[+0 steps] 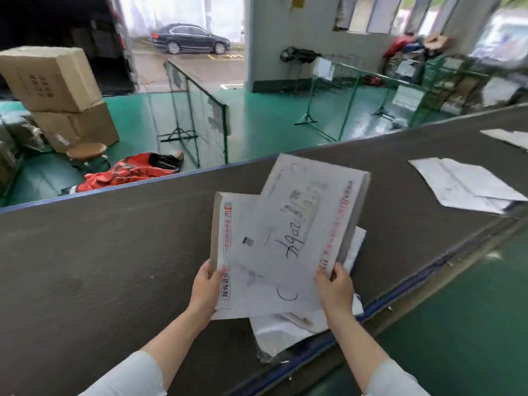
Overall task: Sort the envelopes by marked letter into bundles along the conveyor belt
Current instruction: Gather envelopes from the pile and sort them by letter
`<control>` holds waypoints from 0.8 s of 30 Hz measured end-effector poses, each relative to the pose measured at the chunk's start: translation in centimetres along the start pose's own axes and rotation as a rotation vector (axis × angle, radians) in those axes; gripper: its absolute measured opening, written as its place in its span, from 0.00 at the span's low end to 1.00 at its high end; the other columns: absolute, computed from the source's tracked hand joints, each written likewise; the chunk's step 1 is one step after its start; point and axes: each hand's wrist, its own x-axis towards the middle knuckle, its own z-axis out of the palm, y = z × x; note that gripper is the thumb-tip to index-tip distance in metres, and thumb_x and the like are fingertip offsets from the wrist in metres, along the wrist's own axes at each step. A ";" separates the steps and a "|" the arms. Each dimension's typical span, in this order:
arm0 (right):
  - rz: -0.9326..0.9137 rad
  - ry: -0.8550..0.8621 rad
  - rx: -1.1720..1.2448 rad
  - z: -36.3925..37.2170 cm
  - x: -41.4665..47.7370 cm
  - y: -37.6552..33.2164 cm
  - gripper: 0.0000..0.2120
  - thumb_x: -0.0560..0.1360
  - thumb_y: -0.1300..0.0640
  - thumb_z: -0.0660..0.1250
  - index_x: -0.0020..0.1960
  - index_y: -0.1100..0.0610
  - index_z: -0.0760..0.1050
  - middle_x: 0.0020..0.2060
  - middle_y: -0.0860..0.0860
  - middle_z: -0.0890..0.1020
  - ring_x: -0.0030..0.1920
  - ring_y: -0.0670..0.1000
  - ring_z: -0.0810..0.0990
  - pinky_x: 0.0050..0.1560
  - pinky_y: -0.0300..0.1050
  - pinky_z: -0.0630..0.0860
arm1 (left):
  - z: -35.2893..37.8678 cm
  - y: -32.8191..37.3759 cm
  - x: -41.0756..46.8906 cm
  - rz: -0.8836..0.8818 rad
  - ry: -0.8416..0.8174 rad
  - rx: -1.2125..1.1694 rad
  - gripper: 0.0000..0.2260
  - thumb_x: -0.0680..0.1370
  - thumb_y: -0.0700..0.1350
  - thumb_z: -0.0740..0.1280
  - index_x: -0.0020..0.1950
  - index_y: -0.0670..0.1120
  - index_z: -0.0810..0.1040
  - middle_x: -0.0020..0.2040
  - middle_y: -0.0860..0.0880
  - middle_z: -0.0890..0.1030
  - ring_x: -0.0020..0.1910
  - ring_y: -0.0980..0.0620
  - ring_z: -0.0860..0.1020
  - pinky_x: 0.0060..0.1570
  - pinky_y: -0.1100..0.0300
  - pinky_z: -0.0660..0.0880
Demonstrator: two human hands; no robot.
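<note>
The handwriting across the upper envelope [303,221] is smeared by blur and I cannot read a letter in it; the lower envelope [237,292] shows a hand-drawn curve like a C near its bottom edge, and the upper one covers most of its right side; a crumpled white pouch [283,330] lies under both on the conveyor belt [114,252], only its lower part and a sliver at the right showing; at the right of the belt a loose bundle of envelopes [468,184] lies flat, its markings too faint to tell, and a further envelope [511,137] beyond it is cut off by the frame edge.

The left hand [204,287] grips the lower envelope at its left edge, thumb on the front, the other fingers hidden behind the paper; the right hand [335,287] pinches the bottom right corner of the upper envelope, fingers curled close over the edge.

Both forearms reach forward from pale sleeves over the near edge of the belt, the hands level with each other and apart; the upper envelope tilts to the right across the lower one, and both are held above the belt, over the pouch.

Beyond the belt stand stacked cardboard boxes [51,78] on a green floor.
</note>
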 end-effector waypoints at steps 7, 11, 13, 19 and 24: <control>0.126 0.353 0.086 -12.2 4.0 3.8 0.03 0.78 0.64 0.64 0.48 0.58 0.76 0.39 0.45 0.77 0.41 0.49 0.76 0.39 0.42 0.69 | 15.3 -1.3 0.9 0.079 -0.201 0.218 0.07 0.81 0.43 0.63 0.56 0.52 0.75 0.50 0.52 0.82 0.47 0.54 0.81 0.43 0.61 0.77; 0.190 0.469 0.148 -20.5 7.6 6.7 0.04 0.78 0.64 0.63 0.48 0.58 0.76 0.44 0.50 0.80 0.42 0.49 0.77 0.42 0.44 0.71 | 25.6 -2.8 0.5 0.081 -0.250 0.301 0.06 0.82 0.42 0.62 0.57 0.49 0.76 0.49 0.50 0.82 0.45 0.52 0.81 0.43 0.56 0.78; 0.199 0.505 0.159 -24.4 9.4 7.9 0.05 0.78 0.63 0.62 0.49 0.58 0.76 0.46 0.51 0.80 0.42 0.46 0.77 0.39 0.42 0.73 | 30.2 -3.5 0.1 0.075 -0.270 0.315 0.06 0.82 0.42 0.62 0.56 0.49 0.76 0.51 0.48 0.83 0.46 0.49 0.82 0.48 0.50 0.79; 0.247 0.523 0.186 -37.6 15.2 11.9 0.06 0.80 0.61 0.61 0.53 0.55 0.75 0.48 0.48 0.79 0.45 0.42 0.77 0.36 0.37 0.72 | 45.0 -5.8 -2.5 0.021 -0.343 0.290 0.06 0.81 0.45 0.63 0.57 0.49 0.76 0.50 0.48 0.83 0.47 0.48 0.83 0.48 0.50 0.81; 0.298 0.543 0.221 -46.6 19.1 14.7 0.08 0.79 0.61 0.62 0.55 0.54 0.76 0.49 0.48 0.80 0.46 0.44 0.77 0.38 0.39 0.72 | 55.0 -7.6 -4.5 -0.050 -0.351 0.293 0.02 0.80 0.46 0.65 0.52 0.51 0.77 0.48 0.48 0.84 0.46 0.48 0.84 0.49 0.47 0.81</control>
